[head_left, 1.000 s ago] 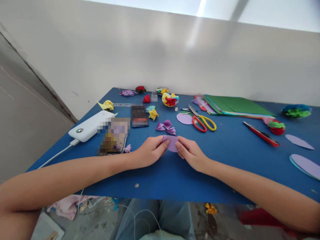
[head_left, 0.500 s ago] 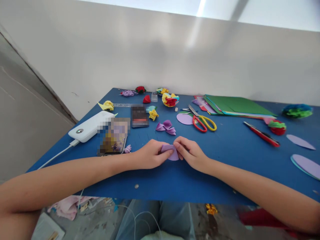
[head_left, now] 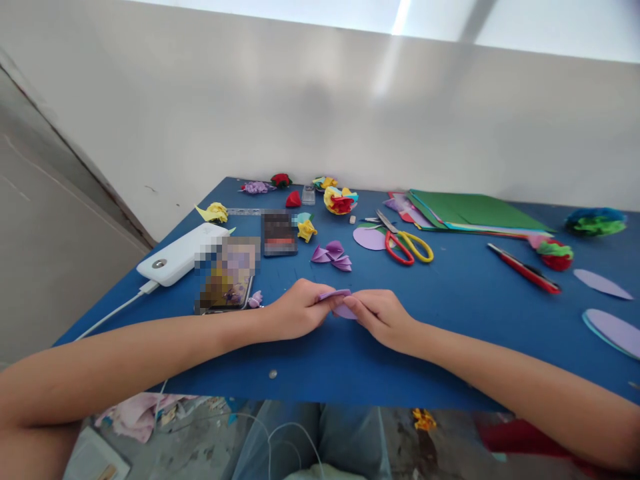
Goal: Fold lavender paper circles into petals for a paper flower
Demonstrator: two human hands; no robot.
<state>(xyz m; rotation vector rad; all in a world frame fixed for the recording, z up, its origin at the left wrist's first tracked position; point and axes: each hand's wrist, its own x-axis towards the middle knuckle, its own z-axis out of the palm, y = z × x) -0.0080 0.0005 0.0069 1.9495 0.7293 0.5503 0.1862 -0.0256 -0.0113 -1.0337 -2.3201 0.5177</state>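
Observation:
Between my two hands, above the near part of the blue table, is a folded piece of purple paper (head_left: 345, 311). My left hand (head_left: 303, 311) pinches its left side with the thumb on top. On the other side, my right hand (head_left: 381, 316) grips the right edge between thumb and fingers; its lower fingers are curled under. Just beyond the hands sits a folded purple paper flower piece (head_left: 333, 255) with several pointed petals. Farther back, scissors (head_left: 405, 241) with red and yellow handles lie partly over a purple paper circle (head_left: 369, 237).
A white power bank (head_left: 180, 255) with a cable, a phone (head_left: 227, 277) and a second dark device (head_left: 279, 233) lie at left. Colored paper sheets (head_left: 480, 208) are stacked at the back right. A red utility knife (head_left: 525, 268) and purple petal shapes (head_left: 613, 330) lie at right.
My right hand has turned and lowered slightly, its thumb now pressing on the paper's right edge. The purple paper has tilted, showing a narrower, folded upper edge.

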